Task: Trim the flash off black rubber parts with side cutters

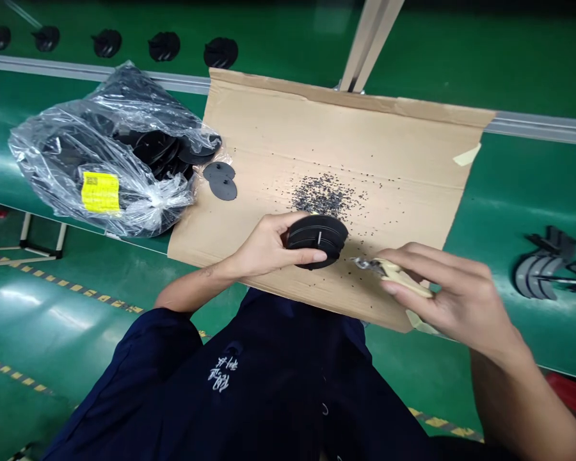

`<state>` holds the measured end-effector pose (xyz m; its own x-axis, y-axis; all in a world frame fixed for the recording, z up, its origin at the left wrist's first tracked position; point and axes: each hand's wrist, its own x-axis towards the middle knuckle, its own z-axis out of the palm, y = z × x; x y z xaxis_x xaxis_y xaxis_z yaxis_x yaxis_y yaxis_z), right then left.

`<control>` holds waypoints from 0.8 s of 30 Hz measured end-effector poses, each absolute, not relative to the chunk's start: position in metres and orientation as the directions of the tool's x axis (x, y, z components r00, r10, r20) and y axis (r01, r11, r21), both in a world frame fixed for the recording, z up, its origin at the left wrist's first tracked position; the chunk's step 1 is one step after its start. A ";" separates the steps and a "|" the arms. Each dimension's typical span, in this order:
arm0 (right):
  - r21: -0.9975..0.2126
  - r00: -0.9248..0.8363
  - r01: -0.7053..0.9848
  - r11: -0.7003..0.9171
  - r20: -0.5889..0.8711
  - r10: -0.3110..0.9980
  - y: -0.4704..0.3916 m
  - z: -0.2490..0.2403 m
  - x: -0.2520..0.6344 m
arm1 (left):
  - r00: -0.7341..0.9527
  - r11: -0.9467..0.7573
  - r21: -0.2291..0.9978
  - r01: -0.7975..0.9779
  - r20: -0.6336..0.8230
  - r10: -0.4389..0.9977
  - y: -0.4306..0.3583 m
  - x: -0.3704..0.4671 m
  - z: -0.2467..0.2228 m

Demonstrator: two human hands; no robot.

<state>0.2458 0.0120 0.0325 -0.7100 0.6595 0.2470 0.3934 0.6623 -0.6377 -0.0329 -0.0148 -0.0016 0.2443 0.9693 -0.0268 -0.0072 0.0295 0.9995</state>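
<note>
My left hand (273, 246) is closed around a round black plastic part (317, 234), its thumb lying across the front face. A small pale pin stands at the middle of that face. To the right, my right hand (441, 288) grips cutting pliers (393, 272) with cream-coloured handles. Their metal jaws point left at the disc, a short gap away from it. Beneath both hands lies a cardboard sheet (254, 121), with a heap of tiny black scraps (324, 195) just beyond the disc.
A clear plastic bag (57, 147) of black discs with a yellow label sits at the left. Two flat black discs (223, 187) lie beside it. Several black parts (164, 46) line the far side. Curved black pieces (537, 275) rest at the right.
</note>
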 end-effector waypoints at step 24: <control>-0.172 -0.602 0.724 0.668 0.314 0.734 -0.006 -0.060 0.287 | 0.111 0.375 0.822 -0.429 -0.364 0.925 0.028 -0.040 -0.033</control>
<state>0.2870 -0.0064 -0.0596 -0.6020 0.7341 0.3140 0.7244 0.6676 -0.1719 -0.0400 0.0276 -0.0328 0.1110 0.9249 -0.3637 -0.4292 0.3747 0.8219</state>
